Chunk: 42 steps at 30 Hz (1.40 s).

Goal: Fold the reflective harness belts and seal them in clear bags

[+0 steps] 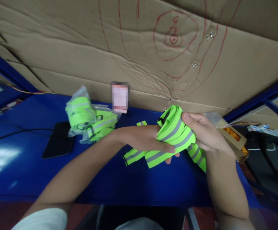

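Between my two hands is a neon-green reflective strap [177, 129] with grey stripes, gathered into a loose roll. My left hand [150, 140] reaches across and clasps the roll from the left, thumb lying over a band and fingertips showing beneath. My right hand [198, 131] grips the roll's right side, thumb on its top edge. A black buckle shows at the roll's upper left. Loose strap ends hang out at the left and below my right hand. Several of the fingers are hidden by the strap.
Left on the blue table [93, 179] lie clear bags of green straps [81, 111] beside a black phone [58, 140] with a cable. A small blurred box [120, 97] stands against the cardboard wall [69, 48]. An open carton [235, 140] and a black bag [266, 156] are at right.
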Each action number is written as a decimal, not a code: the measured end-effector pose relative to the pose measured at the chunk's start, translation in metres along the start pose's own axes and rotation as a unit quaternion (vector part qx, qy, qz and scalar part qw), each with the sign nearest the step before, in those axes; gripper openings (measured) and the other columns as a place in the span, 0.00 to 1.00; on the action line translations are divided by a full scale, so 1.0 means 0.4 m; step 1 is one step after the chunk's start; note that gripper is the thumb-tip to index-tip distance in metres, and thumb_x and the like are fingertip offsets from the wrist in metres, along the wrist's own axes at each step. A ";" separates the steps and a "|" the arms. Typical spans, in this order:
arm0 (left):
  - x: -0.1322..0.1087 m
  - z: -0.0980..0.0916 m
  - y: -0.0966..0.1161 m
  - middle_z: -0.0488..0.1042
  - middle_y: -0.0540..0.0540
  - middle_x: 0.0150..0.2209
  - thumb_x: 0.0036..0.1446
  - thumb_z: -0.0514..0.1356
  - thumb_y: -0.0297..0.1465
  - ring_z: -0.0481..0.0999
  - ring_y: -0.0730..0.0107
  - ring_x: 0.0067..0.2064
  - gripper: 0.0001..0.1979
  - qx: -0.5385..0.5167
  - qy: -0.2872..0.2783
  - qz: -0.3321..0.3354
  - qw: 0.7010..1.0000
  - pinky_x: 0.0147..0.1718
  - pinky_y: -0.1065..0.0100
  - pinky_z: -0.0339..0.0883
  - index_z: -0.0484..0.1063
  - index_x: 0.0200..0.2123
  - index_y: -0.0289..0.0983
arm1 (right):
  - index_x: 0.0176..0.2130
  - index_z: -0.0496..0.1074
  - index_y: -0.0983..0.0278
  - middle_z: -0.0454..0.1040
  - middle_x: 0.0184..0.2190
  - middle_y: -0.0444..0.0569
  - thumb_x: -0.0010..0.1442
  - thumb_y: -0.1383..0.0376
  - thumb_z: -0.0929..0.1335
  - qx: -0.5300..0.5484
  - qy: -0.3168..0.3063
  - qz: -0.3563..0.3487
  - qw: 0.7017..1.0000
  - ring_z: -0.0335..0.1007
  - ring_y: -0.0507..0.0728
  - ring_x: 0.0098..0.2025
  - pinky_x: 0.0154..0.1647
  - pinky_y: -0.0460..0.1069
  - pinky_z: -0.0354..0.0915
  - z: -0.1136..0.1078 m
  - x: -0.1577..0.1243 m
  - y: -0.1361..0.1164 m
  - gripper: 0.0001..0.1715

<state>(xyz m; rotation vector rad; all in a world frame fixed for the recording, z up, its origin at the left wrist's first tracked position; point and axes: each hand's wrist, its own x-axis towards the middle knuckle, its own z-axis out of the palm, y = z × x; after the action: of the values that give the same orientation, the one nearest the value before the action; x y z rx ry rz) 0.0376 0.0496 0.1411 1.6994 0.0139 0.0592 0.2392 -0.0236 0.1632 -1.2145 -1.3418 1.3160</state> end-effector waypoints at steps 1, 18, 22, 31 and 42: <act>0.000 -0.002 -0.002 0.83 0.42 0.39 0.70 0.59 0.42 0.82 0.66 0.45 0.18 -0.006 -0.007 0.002 1.000 0.48 0.69 0.74 0.77 0.46 0.33 | 0.39 0.83 0.62 0.82 0.30 0.51 0.59 0.40 0.73 0.008 -0.015 0.013 1.000 0.78 0.57 0.28 0.27 0.50 0.76 0.003 0.003 0.002 0.29; 0.016 0.010 -0.030 0.84 0.44 0.42 0.63 0.67 0.39 0.82 0.62 0.47 0.13 -0.001 0.127 0.075 0.989 0.50 0.66 0.75 0.82 0.38 0.34 | 0.67 0.67 0.59 0.73 0.62 0.53 0.67 0.51 0.71 -0.442 0.025 -0.233 0.866 0.72 0.64 0.62 0.63 0.58 0.70 0.044 -0.033 -0.011 0.34; 0.040 0.024 -0.064 0.84 0.39 0.44 0.57 0.72 0.41 0.84 0.55 0.49 0.19 -0.268 0.094 0.015 0.959 0.53 0.57 0.75 0.81 0.44 0.33 | 0.61 0.73 0.60 0.76 0.59 0.52 0.67 0.55 0.71 -0.436 0.068 -0.267 0.857 0.73 0.62 0.60 0.61 0.55 0.70 0.029 -0.014 -0.008 0.26; 0.038 -0.014 -0.094 0.83 0.36 0.50 0.65 0.66 0.40 0.83 0.58 0.51 0.21 -0.210 -0.026 -0.039 0.977 0.47 0.63 0.78 0.76 0.55 0.34 | 0.41 0.82 0.60 0.80 0.33 0.44 0.67 0.53 0.71 -0.339 0.083 -0.202 0.915 0.76 0.53 0.35 0.37 0.47 0.69 0.014 -0.001 -0.007 0.15; 0.005 -0.033 -0.039 0.82 0.37 0.51 0.72 0.55 0.42 0.79 0.59 0.54 0.20 0.047 -0.053 -0.001 0.998 0.56 0.65 0.72 0.80 0.50 0.34 | 0.35 0.81 0.63 0.81 0.26 0.49 0.62 0.38 0.69 -0.062 -0.002 0.031 0.998 0.77 0.56 0.23 0.23 0.49 0.72 -0.016 0.001 -0.012 0.31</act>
<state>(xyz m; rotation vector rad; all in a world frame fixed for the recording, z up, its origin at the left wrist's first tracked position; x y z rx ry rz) 0.0392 0.0648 0.1272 1.7941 -0.0618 -0.0326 0.2452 -0.0221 0.1684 -1.3487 -1.4171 1.2954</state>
